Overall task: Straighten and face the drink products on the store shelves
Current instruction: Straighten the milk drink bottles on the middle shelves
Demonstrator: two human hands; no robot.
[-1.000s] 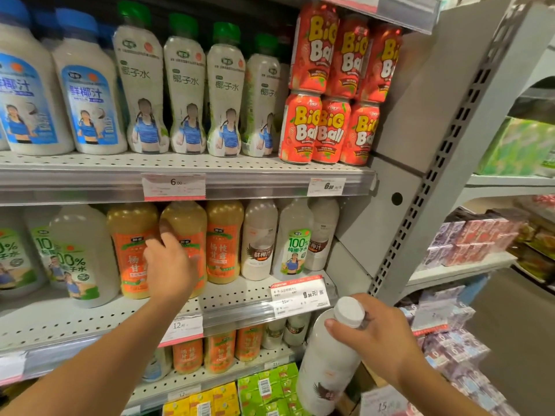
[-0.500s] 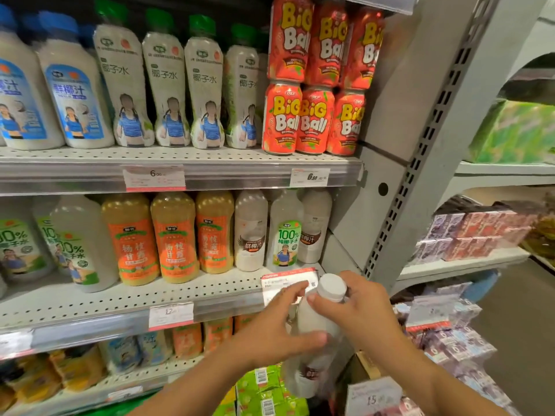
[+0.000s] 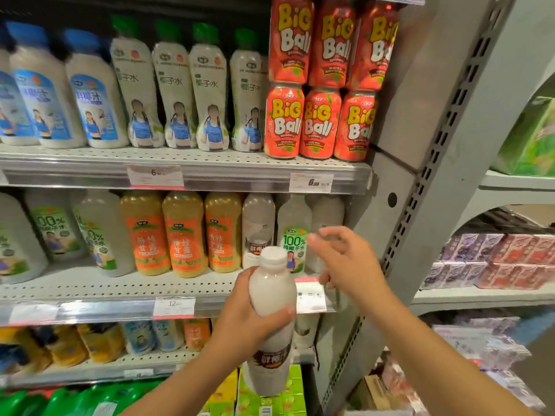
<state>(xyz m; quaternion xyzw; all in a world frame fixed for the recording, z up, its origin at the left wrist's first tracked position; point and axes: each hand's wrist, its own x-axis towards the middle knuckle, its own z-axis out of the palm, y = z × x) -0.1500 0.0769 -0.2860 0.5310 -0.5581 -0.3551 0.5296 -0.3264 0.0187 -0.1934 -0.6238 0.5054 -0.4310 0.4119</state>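
Meanwhile, a bottle changed hands at the drinks shelf

The left hand (image 3: pixel 249 313) gripped the white-capped milky bottle (image 3: pixel 271 298), passed over from the right a second earlier and raised upright before the middle shelf (image 3: pixel 90 291). The right hand (image 3: pixel 345 262) had let go and hovered beside the cap, fingers loosely spread, holding nothing. The bottle looked set to rejoin the matching brown-labelled bottle (image 3: pixel 258 229).

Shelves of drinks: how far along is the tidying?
Done: the orange-label bottles and Big Ball cans stand upright, labels forward. In hand: the left hand grips a white-capped bottle off the shelf; the right hand reaches toward the green-label bottle. Left: shelving that bottle.
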